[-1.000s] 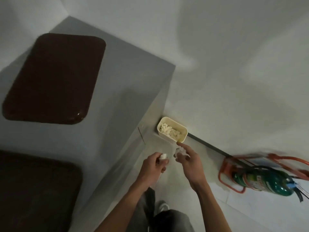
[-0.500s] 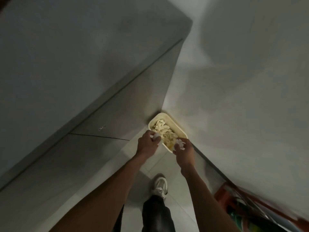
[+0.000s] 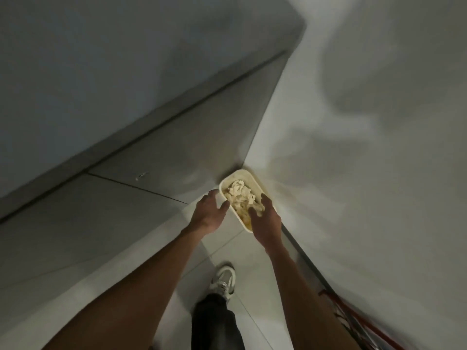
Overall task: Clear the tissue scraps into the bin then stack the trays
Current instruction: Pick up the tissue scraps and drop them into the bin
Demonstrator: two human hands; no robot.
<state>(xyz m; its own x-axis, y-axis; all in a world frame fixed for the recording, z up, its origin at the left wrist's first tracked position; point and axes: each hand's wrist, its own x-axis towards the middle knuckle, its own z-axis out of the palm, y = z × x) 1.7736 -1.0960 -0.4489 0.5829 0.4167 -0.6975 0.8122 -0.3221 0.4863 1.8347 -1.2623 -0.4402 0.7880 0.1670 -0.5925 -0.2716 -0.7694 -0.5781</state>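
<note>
Emptied since, left hand (image 3: 208, 213) and right hand (image 3: 265, 219) spread apart over the cream bin (image 3: 223, 192) of crumpled tissue scraps (image 3: 238, 194)

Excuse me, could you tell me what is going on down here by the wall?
A person is bending over a small cream bin on the floor, tucked into the corner where a grey cabinet meets the wall. The left hand and right hand hover open over it, holding nothing. White tissue scraps lie piled inside the bin. No trays are in view.
</note>
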